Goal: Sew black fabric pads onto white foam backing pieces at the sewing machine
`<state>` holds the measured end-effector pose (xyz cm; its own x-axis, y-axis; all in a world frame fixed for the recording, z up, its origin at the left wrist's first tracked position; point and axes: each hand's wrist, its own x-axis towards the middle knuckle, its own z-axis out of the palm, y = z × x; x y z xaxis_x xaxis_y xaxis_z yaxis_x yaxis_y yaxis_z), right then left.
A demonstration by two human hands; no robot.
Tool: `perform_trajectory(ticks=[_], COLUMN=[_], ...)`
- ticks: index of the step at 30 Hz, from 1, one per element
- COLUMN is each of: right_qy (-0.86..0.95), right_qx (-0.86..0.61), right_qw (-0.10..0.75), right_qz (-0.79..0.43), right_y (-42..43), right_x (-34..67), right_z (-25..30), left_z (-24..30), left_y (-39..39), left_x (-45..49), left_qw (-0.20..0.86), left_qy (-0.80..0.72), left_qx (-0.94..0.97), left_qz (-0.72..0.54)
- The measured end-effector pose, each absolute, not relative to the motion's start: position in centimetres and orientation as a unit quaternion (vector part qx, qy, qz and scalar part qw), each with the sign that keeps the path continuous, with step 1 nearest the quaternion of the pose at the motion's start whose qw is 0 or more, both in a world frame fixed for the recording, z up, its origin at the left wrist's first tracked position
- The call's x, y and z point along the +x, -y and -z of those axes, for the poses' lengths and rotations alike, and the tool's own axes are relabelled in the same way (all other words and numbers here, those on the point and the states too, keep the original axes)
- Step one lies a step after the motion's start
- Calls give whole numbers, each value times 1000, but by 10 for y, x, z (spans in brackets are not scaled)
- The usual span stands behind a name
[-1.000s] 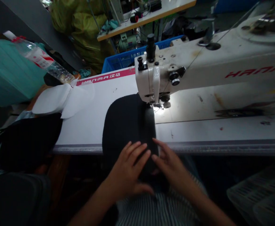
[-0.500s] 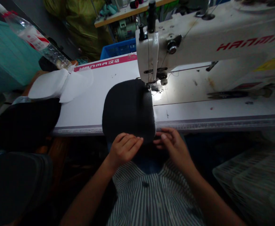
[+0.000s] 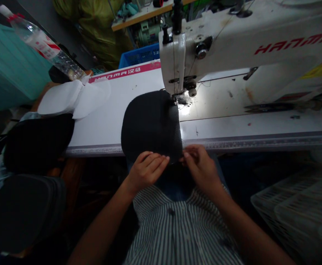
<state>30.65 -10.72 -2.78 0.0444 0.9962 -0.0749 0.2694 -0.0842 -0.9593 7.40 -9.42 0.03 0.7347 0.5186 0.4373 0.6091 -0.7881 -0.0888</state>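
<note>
Black mesh fabric (image 3: 151, 125) lies on the white sewing table (image 3: 113, 106), right hand (image 3: 201, 167) seemingly pinching its edge, left hand (image 3: 147, 173) open on it, blue crate (image 3: 138, 57) beyond.

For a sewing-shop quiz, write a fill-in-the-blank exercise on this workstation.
The sewing machine has ____ printed on its arm.
The left hand rests on the black pad and the right hand pinches its corner, while its far edge sits under the machine's ____.
White pads lie to the ____ of the black pad.
The crate beyond the table is ____.

Missing words: HANMA; presser foot; left; blue.
</note>
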Motion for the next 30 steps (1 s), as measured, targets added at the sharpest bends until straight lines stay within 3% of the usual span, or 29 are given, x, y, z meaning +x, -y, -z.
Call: perform_trajectory(ticks=[4,7,12,20,30], right_qy=[786,843,849,842,840], right_qx=[-520,-447,-434,-435,-442], right_qw=[331,290,292,319,314], right_qz=[-57,69,68,29,19], right_y=[105,100,96,97,98], right_x=[312,311,305,305,304], right_z=[24,21,26,31,29], left_z=[-6,-16,-20,10,-1], left_y=[93,86,58,31,17], left_x=[67,66,76,97,111], left_qw=[116,70,-48,-73,-45], left_qy=[295,281,384,396,395], left_qx=[-929,-941,-905,-911,-914], left_qz=[190,176,176,91,78])
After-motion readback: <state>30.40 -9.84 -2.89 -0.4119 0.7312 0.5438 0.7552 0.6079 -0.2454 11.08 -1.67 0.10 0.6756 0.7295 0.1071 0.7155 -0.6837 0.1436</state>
